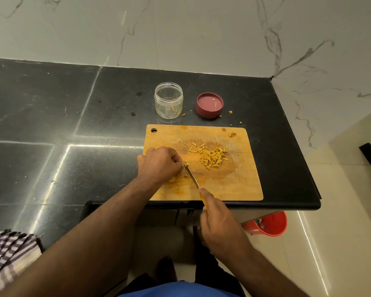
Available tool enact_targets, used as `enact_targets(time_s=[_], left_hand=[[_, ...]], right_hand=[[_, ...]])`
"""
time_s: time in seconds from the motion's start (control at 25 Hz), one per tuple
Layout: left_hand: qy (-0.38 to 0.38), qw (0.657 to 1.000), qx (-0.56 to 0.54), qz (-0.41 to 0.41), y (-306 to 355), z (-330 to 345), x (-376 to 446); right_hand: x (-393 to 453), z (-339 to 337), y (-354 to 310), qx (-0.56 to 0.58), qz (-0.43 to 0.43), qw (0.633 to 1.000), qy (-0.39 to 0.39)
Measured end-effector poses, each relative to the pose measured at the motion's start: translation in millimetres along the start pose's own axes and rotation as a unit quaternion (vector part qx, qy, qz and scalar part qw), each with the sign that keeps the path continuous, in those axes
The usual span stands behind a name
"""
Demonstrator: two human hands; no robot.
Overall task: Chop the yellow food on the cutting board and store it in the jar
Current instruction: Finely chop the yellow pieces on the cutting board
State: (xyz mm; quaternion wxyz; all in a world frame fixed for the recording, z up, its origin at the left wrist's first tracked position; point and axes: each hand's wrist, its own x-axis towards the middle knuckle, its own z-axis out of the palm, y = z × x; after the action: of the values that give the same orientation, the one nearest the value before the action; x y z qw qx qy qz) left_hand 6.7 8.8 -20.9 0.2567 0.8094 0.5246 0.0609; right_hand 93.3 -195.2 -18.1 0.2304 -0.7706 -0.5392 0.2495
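Yellow food (211,157) lies chopped just beyond our hands on the cutting board (234,185); our left hand (159,166) pinches the uncut piece, our right hand (217,219) grips the knife (192,176) beside those fingertips, keeping cuts fine. Further off stands the open jar (168,99).

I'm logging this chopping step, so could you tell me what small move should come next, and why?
Probably one more cut: the left hand pinches a small yellow piece on the cutting board, the knife in the right hand sits beside it, and the jar holds almost nothing.
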Motion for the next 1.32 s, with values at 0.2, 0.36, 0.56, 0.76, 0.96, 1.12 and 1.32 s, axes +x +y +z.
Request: enact_targets(time_s=[0.2, 0.36, 0.56, 0.76, 0.96, 1.12, 1.32], left_hand=[[-0.012, 1.000, 0.000, -0.006, 0.9, -0.7, 1.3], [-0.007, 1.000, -0.007, -0.014, 1.4, -0.5, -0.3], [-0.003, 1.000, -0.015, -0.025, 2.0, -0.4, -0.5], [-0.005, 1.000, -0.012, -0.026, 1.0, 0.1, -0.6], [0.000, 1.000, -0.010, -0.022, 1.9, -0.5, -3.8], [0.000, 0.999, -0.018, -0.033, 3.3, 0.1, -3.5], [-0.008, 0.999, -0.024, -0.043, 2.9, 0.8, 0.3]], right_hand=[[5.6, -3.8, -5.6, 0.015, -0.001, 0.999, 0.035], [13.8, 0.0, -7.7, -0.017, -0.005, 1.000, 0.017], [18.4, 2.3, -4.7, -0.041, -0.002, 0.999, 0.007], [-5.2, -0.1, 2.8, 0.002, -0.010, 1.000, 0.005], [5.5, -1.5, -5.0, -0.010, -0.029, 0.999, 0.042], [12.2, 0.0, -8.2, -0.025, -0.006, 0.999, 0.024], [21.1, 2.7, -5.6, -0.028, -0.002, 1.000, 0.006]])
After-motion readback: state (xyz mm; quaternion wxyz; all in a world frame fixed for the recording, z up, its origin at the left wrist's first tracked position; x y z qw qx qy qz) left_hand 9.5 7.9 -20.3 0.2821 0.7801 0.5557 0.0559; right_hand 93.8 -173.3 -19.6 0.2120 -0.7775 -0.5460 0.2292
